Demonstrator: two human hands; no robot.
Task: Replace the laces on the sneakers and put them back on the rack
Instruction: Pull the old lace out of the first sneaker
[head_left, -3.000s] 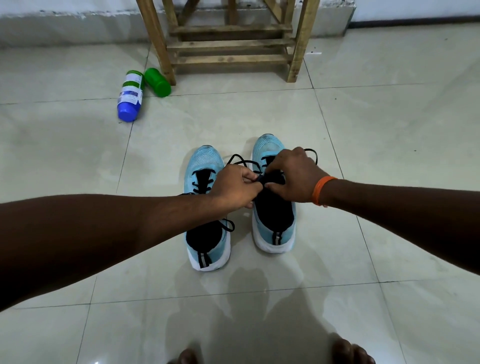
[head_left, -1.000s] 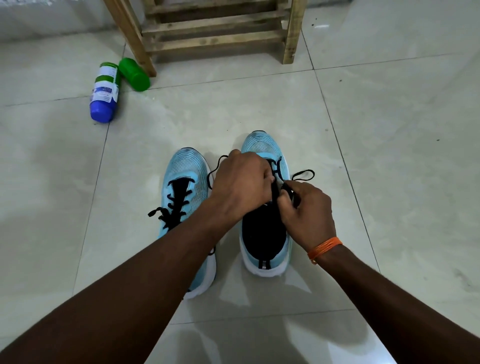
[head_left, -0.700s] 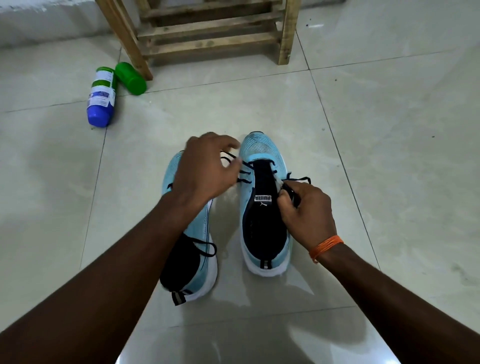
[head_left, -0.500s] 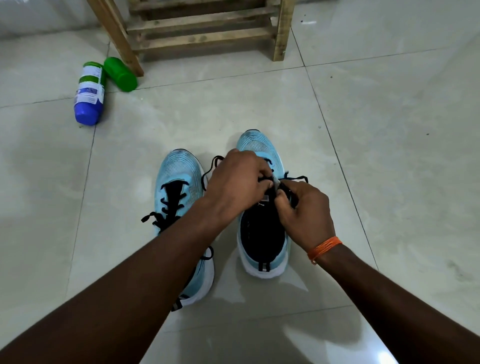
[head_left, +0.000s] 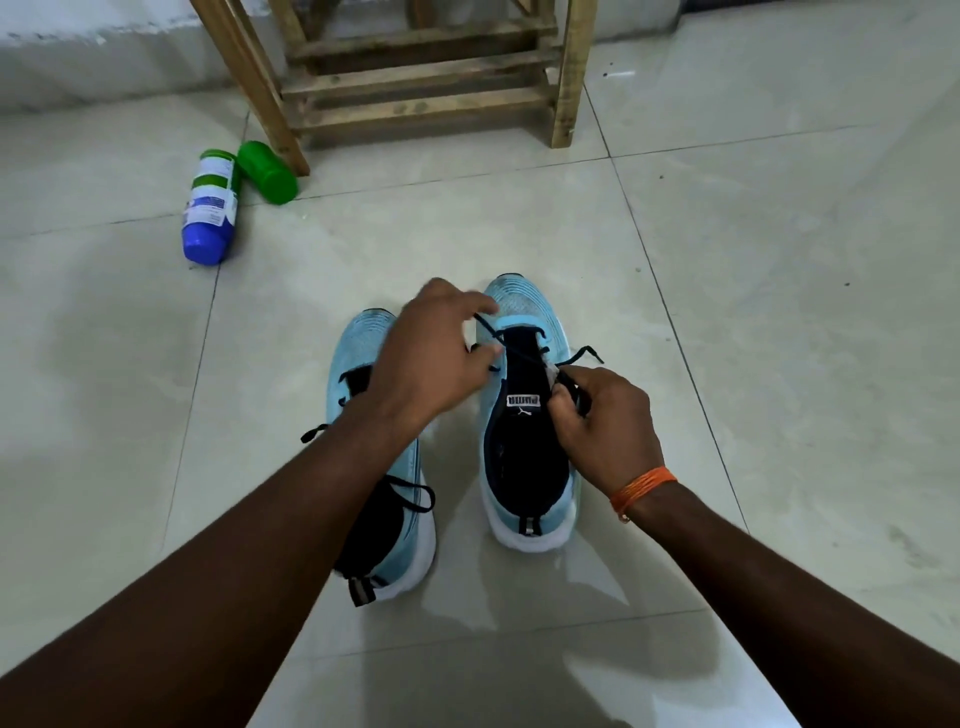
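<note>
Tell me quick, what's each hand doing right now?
Left hand: pinching the black lace, pulled taut; slightly blurred.
Right hand: pinching the same lace at the sneaker edge.

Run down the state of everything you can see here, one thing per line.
Left hand: pinching the black lace, holding it taut.
Right hand: pinching the lace at the eyelets.
Half-laced sneaker: on floor, only toe eyelets threaded.
Laced sneaker: on floor, ends untied.
Blue-and-white bottle: lying down.
Green container: lying down.
Wooden rack: upright.
</note>
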